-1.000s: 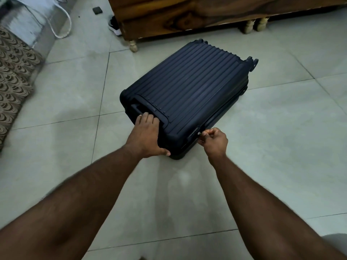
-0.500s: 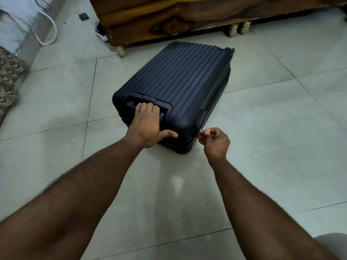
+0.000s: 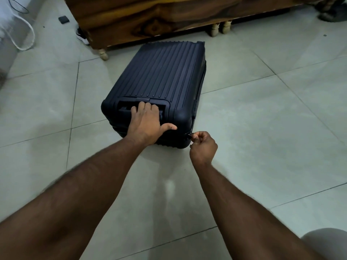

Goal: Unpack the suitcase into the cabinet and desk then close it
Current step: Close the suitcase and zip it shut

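Note:
A dark blue ribbed hard-shell suitcase [image 3: 165, 77] lies flat and closed on the tiled floor. My left hand [image 3: 148, 122] rests on its near end, fingers curled into the recess of the top handle, thumb spread along the shell. My right hand [image 3: 202, 147] is at the near right corner and pinches the small metal zipper pull [image 3: 190, 135] between thumb and fingers. The zipper line runs up the right side of the case.
A dark wooden piece of furniture [image 3: 150, 17] on turned legs stands just beyond the suitcase. A white cable [image 3: 28, 38] loops on the floor at the far left, near a small black object [image 3: 63, 19]. Shoes sit at the top right [image 3: 330, 14].
The suitcase has turned so its long side points away from me. My right hand has drawn the zipper pull down round the near right corner. My left hand stays on the handle.

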